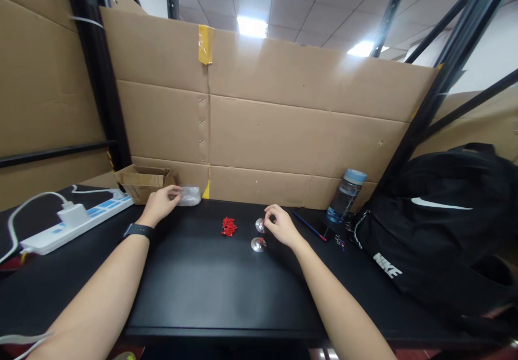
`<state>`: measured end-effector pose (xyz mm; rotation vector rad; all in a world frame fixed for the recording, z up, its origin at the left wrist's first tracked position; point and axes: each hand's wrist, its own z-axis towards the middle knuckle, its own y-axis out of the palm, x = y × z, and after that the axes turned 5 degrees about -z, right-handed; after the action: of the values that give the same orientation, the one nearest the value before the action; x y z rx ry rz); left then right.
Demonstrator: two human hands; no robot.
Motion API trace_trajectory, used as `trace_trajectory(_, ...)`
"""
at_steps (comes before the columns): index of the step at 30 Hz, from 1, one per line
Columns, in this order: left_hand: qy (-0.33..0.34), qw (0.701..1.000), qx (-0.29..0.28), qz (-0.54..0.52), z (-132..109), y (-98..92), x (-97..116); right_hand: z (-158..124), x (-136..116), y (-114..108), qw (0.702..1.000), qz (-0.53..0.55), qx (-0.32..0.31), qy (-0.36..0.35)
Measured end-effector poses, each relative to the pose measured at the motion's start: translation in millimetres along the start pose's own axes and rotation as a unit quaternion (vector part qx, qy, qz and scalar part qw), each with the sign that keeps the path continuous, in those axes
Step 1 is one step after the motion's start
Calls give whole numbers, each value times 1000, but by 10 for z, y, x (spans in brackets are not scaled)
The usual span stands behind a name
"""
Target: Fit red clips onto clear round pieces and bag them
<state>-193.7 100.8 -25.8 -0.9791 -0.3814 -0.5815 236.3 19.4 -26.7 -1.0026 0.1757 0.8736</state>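
My left hand (pixel 162 203) reaches to the back left of the black table (pixel 202 284), its fingers curled onto a clear plastic bag (pixel 190 196). My right hand (pixel 279 225) is near the table's middle, fingers pinched on a small silver disc (pixel 259 224). A second silver disc (pixel 258 244) lies just in front of it. A small pile of red pieces (pixel 229 226) sits between the two hands. A black band (pixel 138 231) is on my left wrist.
A small cardboard box (pixel 141 182) stands at the back left beside a white power strip (pixel 76 219). A water bottle (pixel 346 195), a pen (pixel 309 226) and a black backpack (pixel 441 225) are at the right. Cardboard walls (pixel 283 128) enclose the back.
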Motion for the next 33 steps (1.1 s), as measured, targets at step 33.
trace_trajectory(33, 274, 954, 105, -59, -851, 722, 1858, -28, 19, -437, 973, -119, -192, 53)
